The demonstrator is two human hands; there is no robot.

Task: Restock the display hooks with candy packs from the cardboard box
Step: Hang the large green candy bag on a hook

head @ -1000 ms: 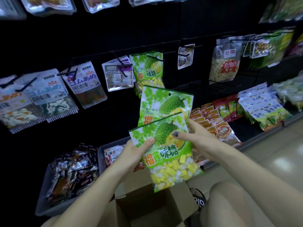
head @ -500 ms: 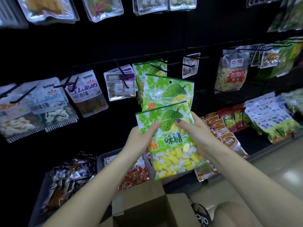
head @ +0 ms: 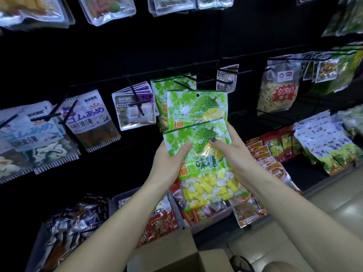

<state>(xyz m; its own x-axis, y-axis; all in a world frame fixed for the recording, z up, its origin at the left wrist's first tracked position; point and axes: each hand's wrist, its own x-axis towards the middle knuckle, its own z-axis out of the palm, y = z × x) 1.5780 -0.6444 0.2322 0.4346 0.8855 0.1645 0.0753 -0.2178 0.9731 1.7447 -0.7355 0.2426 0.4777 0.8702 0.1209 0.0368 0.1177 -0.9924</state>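
Both hands, left hand [head: 169,163] and right hand [head: 233,154], grasp two durian candy packs [head: 198,134] just below the partly stocked hook [head: 183,83]; neither is hung yet.

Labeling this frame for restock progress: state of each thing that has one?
front durian candy pack: held by both hands, off any hook
rear durian candy pack: held behind the front one, hang hole free
hung durian candy pack: on its hook
durian hook: tip free
left hand: grips front pack's left edge
right hand: grips the packs' right edge
cardboard box: open
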